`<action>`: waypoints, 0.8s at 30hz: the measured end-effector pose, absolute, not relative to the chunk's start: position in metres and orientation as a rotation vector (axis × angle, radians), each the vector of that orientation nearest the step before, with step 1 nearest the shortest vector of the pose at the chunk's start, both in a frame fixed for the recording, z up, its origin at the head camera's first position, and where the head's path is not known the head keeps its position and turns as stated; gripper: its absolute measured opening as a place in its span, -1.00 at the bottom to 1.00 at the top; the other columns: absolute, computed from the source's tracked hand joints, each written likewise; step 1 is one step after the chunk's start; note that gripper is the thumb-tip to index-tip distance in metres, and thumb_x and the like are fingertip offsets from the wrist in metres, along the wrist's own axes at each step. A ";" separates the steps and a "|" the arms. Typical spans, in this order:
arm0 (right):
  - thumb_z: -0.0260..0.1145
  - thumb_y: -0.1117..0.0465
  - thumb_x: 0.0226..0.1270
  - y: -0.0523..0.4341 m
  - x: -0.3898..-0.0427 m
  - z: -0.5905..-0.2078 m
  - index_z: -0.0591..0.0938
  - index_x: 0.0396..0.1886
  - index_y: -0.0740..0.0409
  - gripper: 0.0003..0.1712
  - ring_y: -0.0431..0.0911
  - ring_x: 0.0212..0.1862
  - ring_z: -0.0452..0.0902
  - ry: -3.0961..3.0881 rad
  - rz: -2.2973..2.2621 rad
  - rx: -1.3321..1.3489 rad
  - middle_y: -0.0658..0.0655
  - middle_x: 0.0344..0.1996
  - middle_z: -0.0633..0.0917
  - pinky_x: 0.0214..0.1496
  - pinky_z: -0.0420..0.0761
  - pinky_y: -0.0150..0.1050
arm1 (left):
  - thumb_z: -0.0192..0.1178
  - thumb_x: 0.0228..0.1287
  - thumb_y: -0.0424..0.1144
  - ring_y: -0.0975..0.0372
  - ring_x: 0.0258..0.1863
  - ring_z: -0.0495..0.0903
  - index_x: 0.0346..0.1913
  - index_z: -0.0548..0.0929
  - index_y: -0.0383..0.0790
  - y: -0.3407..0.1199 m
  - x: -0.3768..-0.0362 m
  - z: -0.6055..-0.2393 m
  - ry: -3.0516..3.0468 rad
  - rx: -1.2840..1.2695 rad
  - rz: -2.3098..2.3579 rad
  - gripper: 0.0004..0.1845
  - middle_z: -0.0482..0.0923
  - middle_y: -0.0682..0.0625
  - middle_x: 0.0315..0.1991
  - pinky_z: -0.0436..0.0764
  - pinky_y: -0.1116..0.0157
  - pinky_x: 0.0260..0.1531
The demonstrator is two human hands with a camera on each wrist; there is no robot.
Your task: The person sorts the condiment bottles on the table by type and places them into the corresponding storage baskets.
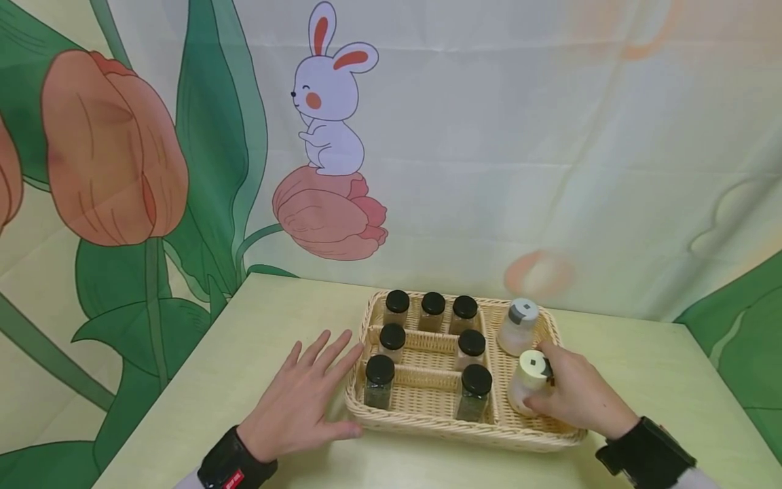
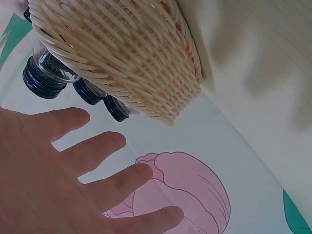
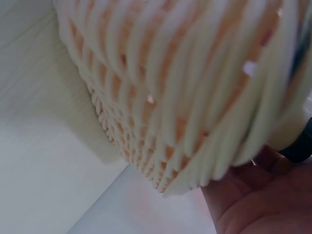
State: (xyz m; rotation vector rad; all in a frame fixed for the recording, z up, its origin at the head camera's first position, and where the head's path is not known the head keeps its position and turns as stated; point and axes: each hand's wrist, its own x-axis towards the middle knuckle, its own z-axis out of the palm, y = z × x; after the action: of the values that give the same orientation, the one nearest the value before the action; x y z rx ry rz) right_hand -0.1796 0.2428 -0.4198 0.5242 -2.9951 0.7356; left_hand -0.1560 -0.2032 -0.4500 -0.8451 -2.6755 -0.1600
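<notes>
Right hand (image 1: 577,397) fingers grip the frosted bottle (image 1: 529,384), lower right of frame; keep it upright; left hand (image 1: 305,401) open, fingers steadying basket (image 1: 360,407).

From the left wrist camera I see my left hand (image 2: 53,180) filling the lower left, its fingers (image 2: 102,148) spread and fairly straight, holding nothing. Above them sits the woven basket (image 2: 126,53), its curved outer wall close to the lens; I can't tell whether the fingers touch it. Three black jar caps (image 2: 44,83) stick out past the basket's edge, one jar showing dark green contents. A pale tabletop (image 2: 263,73) runs along the right. Behind the fingers is a backdrop with a pink flower (image 2: 195,190).
</notes>
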 end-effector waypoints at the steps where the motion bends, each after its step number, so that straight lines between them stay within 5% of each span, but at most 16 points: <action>1: 0.74 0.12 -0.15 0.243 -0.180 -0.420 0.53 -0.03 0.15 -0.29 -0.17 -0.21 0.63 -2.995 0.738 0.523 0.01 -0.23 0.71 -0.26 0.63 -0.26 | -0.12 0.06 0.76 -0.23 0.53 0.30 0.65 0.19 0.08 -0.203 -0.156 -0.450 -2.676 -0.845 -0.158 0.20 0.22 -0.07 0.62 0.39 -0.46 0.23; 24: 0.74 0.06 -0.12 0.242 -0.179 -0.421 0.55 0.04 0.17 -0.24 -0.15 -0.15 0.64 -2.975 0.764 0.516 0.04 -0.17 0.72 -0.19 0.66 -0.24 | -0.12 0.06 0.77 -0.26 0.51 0.31 0.65 0.19 0.08 -0.203 -0.157 -0.452 -2.671 -0.847 -0.176 0.20 0.24 -0.07 0.61 0.40 -0.46 0.21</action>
State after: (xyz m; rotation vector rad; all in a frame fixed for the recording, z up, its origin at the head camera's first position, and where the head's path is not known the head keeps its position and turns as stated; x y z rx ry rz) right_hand -0.1793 0.2424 -0.4212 0.5165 -2.9753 0.7638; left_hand -0.1573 -0.2028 -0.4518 -0.8469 -2.6708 -0.1760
